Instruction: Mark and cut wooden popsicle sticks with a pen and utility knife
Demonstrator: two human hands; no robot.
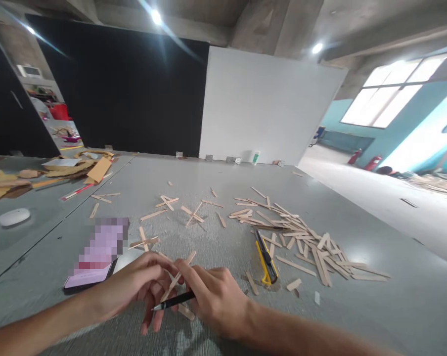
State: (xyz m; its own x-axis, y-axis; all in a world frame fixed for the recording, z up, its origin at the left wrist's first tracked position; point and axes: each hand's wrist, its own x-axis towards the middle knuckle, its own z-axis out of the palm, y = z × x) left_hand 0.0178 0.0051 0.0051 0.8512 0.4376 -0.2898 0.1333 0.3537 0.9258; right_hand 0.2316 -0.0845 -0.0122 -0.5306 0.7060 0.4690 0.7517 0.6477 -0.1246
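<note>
My right hand (218, 296) is closed around a black pen (177, 300), its silver tip pointing left. A wooden craft stick (171, 285) slants between my two hands, its upper end rising past my right index finger. My left hand (147, 277) curls its thumb and index finger at this stick; its other fingers hang bent below. Another craft stick (186, 311) shows under the pen, partly hidden by my right hand. Just beyond my left hand lies a crossed group of sticks (144, 241). Farther off are more crossed sticks (193, 214).
A large loose pile of craft sticks (301, 232) spreads over the grey table (375, 316) at right. In front of it lies a yellow-and-black utility knife (266, 259). At left are a phone (101, 252), a white mouse (14, 217) and cardboard scraps (78, 168). Upright panels (260, 104) border the back.
</note>
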